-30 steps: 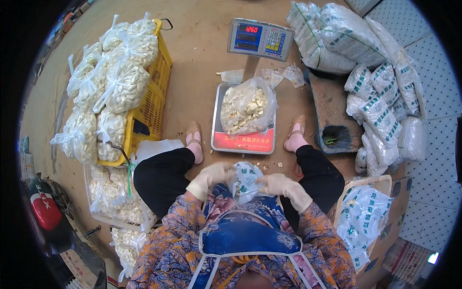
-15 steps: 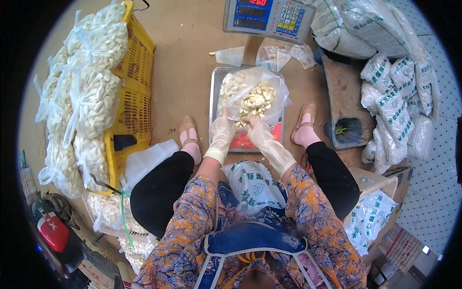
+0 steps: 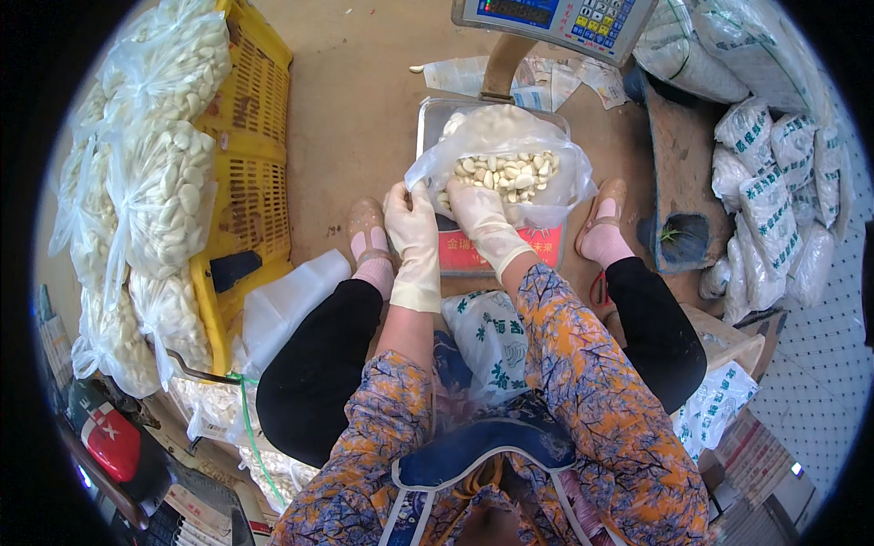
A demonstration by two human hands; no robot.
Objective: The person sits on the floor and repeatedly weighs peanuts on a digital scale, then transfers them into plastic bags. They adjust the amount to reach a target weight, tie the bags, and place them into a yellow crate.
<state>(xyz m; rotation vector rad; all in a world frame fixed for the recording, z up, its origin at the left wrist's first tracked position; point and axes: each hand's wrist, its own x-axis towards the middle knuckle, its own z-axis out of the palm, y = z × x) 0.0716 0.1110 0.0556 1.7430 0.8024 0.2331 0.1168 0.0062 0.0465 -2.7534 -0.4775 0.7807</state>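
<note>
A clear plastic bag (image 3: 575, 171) of peeled garlic cloves (image 3: 514, 173) lies on the metal pan of a scale (image 3: 432, 123), its mouth facing me. My left hand (image 3: 411, 241), in a pale thin glove, pinches the bag's left edge between thumb and fingers. My right hand (image 3: 482, 223), gloved the same way, reaches into the mouth with fingers curled against the cloves. Its fingertips are hidden, so what they grip does not show. Below the scale, a white bag with green print (image 3: 489, 341) rests between my legs.
Yellow crates (image 3: 250, 200) stand on the left, with tied bags of garlic (image 3: 164, 196) stacked against them. A worn dark container (image 3: 678, 182) is at the right, beside several packed printed bags (image 3: 769, 209). Newspaper sheets (image 3: 455, 76) lie behind the scale.
My left hand has moved to the bag's left edge and lifted it. My right hand has shifted deeper into the mouth. The bag's opening now spreads wider. The whole view has shifted slightly.
</note>
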